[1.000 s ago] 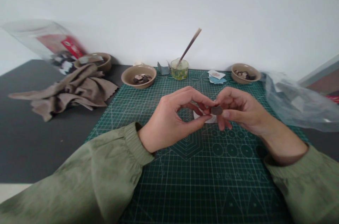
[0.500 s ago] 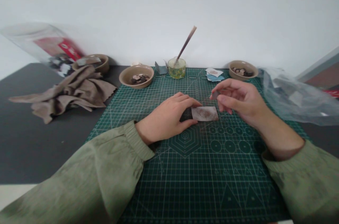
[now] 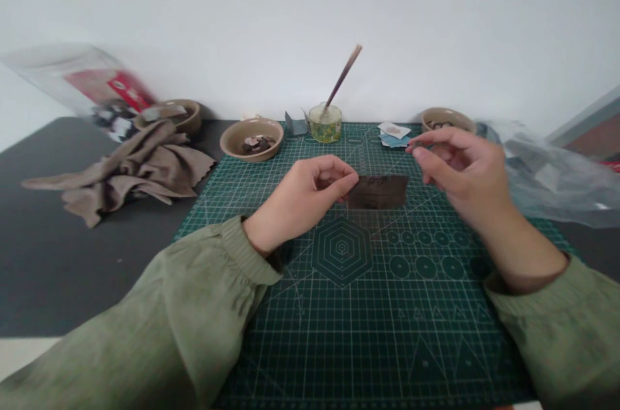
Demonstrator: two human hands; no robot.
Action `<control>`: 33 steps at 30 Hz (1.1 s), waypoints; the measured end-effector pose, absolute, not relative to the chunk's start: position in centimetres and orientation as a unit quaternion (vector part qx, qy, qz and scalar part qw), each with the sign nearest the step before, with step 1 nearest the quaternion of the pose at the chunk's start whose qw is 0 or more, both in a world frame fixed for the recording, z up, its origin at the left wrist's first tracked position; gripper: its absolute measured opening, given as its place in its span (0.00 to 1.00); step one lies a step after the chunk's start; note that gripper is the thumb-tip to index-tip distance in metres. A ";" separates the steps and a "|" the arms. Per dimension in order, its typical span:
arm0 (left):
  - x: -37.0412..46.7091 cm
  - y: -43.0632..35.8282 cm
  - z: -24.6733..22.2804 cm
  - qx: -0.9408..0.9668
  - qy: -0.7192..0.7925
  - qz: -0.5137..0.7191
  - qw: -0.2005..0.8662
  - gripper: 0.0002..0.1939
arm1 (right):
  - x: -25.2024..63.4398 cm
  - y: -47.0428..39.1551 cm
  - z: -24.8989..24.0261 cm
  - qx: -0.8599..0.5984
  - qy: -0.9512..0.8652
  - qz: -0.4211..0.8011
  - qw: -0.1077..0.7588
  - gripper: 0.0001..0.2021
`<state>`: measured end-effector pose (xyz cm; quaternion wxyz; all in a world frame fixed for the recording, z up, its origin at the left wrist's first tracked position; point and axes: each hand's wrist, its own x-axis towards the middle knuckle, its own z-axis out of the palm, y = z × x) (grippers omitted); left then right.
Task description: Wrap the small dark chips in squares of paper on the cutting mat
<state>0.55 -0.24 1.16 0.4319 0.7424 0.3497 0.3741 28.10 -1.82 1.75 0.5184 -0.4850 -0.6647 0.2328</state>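
Pinching a dark sheet (image 3: 378, 192), the left hand (image 3: 303, 200); right hand's (image 3: 462, 171) grip closed, contents unclear.

green gridded mat (image 3: 339, 332), brown card (image 3: 378, 192)

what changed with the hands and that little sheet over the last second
The hands parted. The left hand set the small sheet down, then lifted it by its left edge, dark side now showing. The right hand moved away up and right, pinching something too small to tell. The bowls, brush jar and cloth stayed put.
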 end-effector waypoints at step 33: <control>0.4 -0.5 -0.2 0.918 0.272 0.235 0.169 0.09 | 27.5 -1.5 0.1 -0.421 -0.850 0.164 0.271 0.10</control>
